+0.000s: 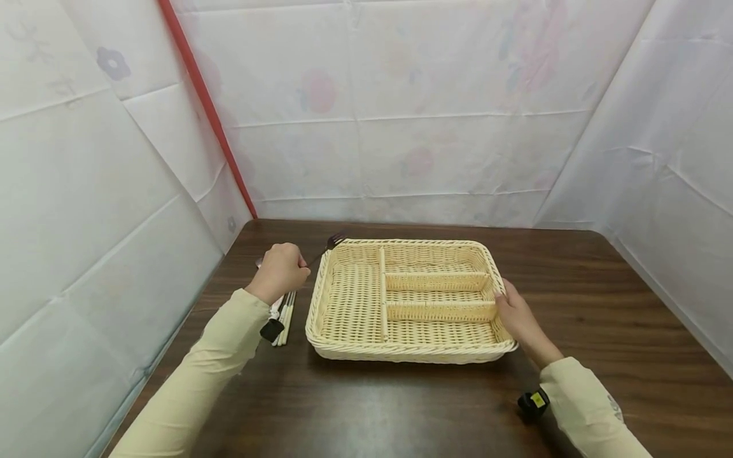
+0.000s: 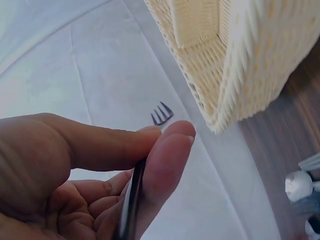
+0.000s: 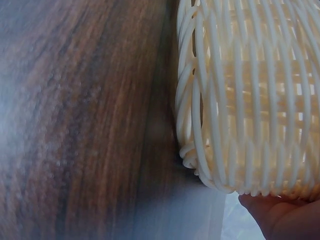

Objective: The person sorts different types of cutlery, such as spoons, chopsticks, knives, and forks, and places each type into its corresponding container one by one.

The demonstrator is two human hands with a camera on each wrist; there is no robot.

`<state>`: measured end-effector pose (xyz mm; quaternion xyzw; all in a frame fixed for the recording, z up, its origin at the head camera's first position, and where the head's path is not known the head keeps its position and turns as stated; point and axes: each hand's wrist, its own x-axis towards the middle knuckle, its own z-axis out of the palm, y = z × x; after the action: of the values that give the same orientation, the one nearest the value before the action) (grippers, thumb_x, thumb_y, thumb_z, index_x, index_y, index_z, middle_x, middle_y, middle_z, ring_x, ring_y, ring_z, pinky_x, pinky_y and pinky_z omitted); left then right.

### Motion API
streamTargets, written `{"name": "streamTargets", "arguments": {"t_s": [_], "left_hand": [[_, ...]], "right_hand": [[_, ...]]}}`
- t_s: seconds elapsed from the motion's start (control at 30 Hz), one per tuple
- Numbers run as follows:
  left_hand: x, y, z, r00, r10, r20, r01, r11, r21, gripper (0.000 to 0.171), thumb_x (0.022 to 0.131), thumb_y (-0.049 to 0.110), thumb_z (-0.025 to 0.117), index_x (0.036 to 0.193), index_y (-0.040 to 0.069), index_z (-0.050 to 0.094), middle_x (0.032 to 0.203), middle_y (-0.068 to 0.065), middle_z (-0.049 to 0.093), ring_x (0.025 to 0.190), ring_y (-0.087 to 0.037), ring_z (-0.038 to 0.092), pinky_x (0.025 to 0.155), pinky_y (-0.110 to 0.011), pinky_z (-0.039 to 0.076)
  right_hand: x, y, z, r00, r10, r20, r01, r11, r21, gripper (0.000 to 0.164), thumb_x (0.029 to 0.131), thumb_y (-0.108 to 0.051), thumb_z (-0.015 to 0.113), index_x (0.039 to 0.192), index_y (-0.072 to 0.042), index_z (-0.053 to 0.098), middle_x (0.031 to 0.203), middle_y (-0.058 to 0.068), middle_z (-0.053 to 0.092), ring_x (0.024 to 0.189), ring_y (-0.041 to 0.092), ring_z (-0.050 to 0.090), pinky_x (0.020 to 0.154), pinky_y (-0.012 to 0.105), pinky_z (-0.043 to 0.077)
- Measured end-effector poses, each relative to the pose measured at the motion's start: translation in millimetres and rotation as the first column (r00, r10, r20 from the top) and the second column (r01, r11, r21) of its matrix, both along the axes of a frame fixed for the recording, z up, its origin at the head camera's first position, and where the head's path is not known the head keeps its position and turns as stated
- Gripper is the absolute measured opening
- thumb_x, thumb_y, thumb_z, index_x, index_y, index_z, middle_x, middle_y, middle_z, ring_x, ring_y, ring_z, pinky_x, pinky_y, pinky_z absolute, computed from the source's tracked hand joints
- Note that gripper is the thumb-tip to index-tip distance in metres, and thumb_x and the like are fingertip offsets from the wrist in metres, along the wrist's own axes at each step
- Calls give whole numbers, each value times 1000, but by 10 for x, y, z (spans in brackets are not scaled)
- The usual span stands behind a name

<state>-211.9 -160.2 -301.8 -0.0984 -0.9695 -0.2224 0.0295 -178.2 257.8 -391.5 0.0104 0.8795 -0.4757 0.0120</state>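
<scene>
My left hand [image 1: 280, 273] pinches a dark metal fork [image 1: 335, 242] between thumb and fingers, just beyond the left side of a cream woven basket [image 1: 401, 350]. In the left wrist view the fork's tines [image 2: 161, 114] point away from the hand, close to a corner of the basket. A long divider and two shorter ones split the basket into compartments, and no cutlery shows in them. On its right side, my right hand [image 1: 518, 318] holds the rim, thumb on top; most of those fingers are hidden. The right wrist view shows the woven wall [image 3: 270, 100] close up.
Under and beside my left forearm lie several pieces of cutlery with pale handles [image 1: 286, 321], partly covered by the hand and wrist. A dark wooden table [image 1: 595, 299] carries everything. White patterned sheeting [image 1: 424, 152] hangs behind it and along both sides.
</scene>
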Motion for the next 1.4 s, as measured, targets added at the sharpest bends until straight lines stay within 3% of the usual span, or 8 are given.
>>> {"name": "streamTargets", "arguments": {"t_s": [0.13,0.27,0.4,0.63,0.83,1.07,1.4], "left_hand": [[-30,82,-23,1000,5,14,-5,1000,11,40,78,-4,53,43,13,44,39,5,42,37,-9,35,47,-28,33],[-70,172,-46,1000,3,26,-3,1000,15,39,73,-6,49,43,15,37,39,7,31,39,-8,22,43,-24,24],[-94,266,-74,998,-8,60,6,999,36,40,72,-9,46,43,16,34,39,7,27,38,-7,18,42,-23,22],[-120,366,-153,991,-34,126,22,995,97,43,72,-14,45,40,14,36,35,4,35,31,-6,28,37,-22,23],[-132,432,-214,989,-46,139,35,996,83,44,72,-15,46,40,15,35,35,3,37,31,-9,35,36,-22,28],[-164,542,-234,979,-20,205,11,999,44,45,73,-16,47,46,16,30,39,4,26,36,-8,20,38,-23,25],[-224,589,-251,982,-67,179,64,998,23,43,72,-14,47,44,15,32,35,2,38,30,-9,39,40,-24,37]], "right_hand": [[-2,-2,5,1000,-3,-3,3,1000,6,50,104,-14,26,148,5,14,145,33,27,135,42,23,109,54,17],[-11,4,-1,1000,1,-15,-1,1000,13,49,103,-14,26,147,6,15,146,33,26,136,43,22,109,55,16],[-20,4,-5,1000,0,-17,1,1000,18,50,103,-14,26,147,7,15,146,33,25,136,44,21,109,55,16],[-14,-16,14,1000,2,2,-2,1000,0,51,104,-15,25,148,7,12,146,33,24,137,43,20,109,55,15],[-3,-19,17,1000,4,-4,-4,1000,-2,50,104,-14,25,147,7,12,146,34,23,137,43,19,109,55,14],[4,-11,3,1000,4,-24,-4,1000,12,49,103,-12,25,146,8,14,145,35,25,135,44,21,109,55,16],[-5,-17,13,1000,1,-10,-1,1000,10,50,103,-12,25,147,7,12,147,33,23,137,42,19,109,54,14]]}}
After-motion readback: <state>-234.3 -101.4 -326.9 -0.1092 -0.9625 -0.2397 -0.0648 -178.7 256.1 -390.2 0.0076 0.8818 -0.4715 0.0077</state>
